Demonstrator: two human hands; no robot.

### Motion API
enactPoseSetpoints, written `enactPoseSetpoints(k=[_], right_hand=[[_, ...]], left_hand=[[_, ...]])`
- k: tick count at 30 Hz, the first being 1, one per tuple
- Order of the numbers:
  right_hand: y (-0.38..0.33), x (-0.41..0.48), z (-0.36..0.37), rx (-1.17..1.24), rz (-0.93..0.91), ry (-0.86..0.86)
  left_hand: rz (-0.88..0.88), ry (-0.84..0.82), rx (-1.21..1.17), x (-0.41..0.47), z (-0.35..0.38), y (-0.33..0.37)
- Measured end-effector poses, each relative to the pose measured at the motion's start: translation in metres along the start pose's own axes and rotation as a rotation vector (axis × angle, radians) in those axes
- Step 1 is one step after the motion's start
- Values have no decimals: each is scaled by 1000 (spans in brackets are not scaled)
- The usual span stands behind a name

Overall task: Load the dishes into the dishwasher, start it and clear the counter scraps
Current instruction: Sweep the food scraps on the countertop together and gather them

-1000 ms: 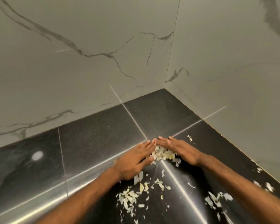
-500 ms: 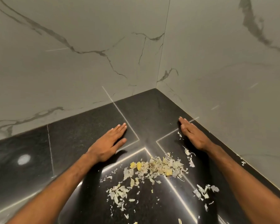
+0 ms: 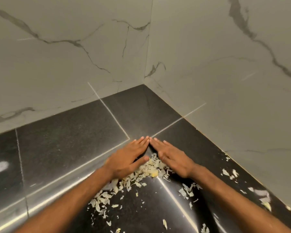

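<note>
Left hand (image 3: 126,161) and right hand (image 3: 172,158) lie flat, fingers straight and tips meeting, gripping nothing, fencing the vegetable scraps (image 3: 146,170) on the black counter (image 3: 74,132) before the wall corner (image 3: 145,84); a hasty rake could leak flakes under the palms.

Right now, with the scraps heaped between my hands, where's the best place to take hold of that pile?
Loose flakes, so no single grip: cup the scrap pile at its base from the far side, where the left hand and right hand meet fingertip to fingertip, then probably draw it toward you.
</note>
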State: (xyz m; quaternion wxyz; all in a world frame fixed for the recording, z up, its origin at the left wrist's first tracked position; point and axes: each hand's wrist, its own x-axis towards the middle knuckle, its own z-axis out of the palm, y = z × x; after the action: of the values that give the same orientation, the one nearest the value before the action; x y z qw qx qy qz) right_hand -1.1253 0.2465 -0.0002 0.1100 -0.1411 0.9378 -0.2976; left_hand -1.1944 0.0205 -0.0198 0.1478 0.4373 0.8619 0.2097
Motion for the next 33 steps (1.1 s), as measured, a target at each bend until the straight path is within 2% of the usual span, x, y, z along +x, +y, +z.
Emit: enactPoseSetpoints(k=[3, 5, 8, 11, 13, 16, 19, 24, 27, 30, 33], right_hand=[[-2, -35, -1, 148, 19, -76], [13, -38, -22, 216, 80, -10], [58, -30, -69, 68, 222, 209], [96, -27, -80, -164, 275, 128], [101, -25, -65, -90, 294, 158], [75, -17, -46, 55, 302, 208], [23, -10, -27, 98, 200, 79], [-40, -16, 23, 105, 49, -56], [-64, -32, 48, 80, 6, -132], [-86, -55, 71, 75, -29, -137], [-100, -75, 77, 128, 55, -132]], left_hand=[[8, -33, -21, -21, 5, 12], [2, -13, -46, -20, 2, 13], [33, 1, -71, -15, 3, 12], [46, 23, -82, -15, 7, 9], [40, 46, -127, -14, 4, 9], [-30, 118, -341, -16, 0, 12], [-130, 147, -645, -26, -10, 15], [-143, 79, -457, -99, -13, 12], [-178, 128, -519, -139, -1, 20], [-203, 155, -532, -160, 16, 34], [-204, 180, -625, -184, 18, 52]])
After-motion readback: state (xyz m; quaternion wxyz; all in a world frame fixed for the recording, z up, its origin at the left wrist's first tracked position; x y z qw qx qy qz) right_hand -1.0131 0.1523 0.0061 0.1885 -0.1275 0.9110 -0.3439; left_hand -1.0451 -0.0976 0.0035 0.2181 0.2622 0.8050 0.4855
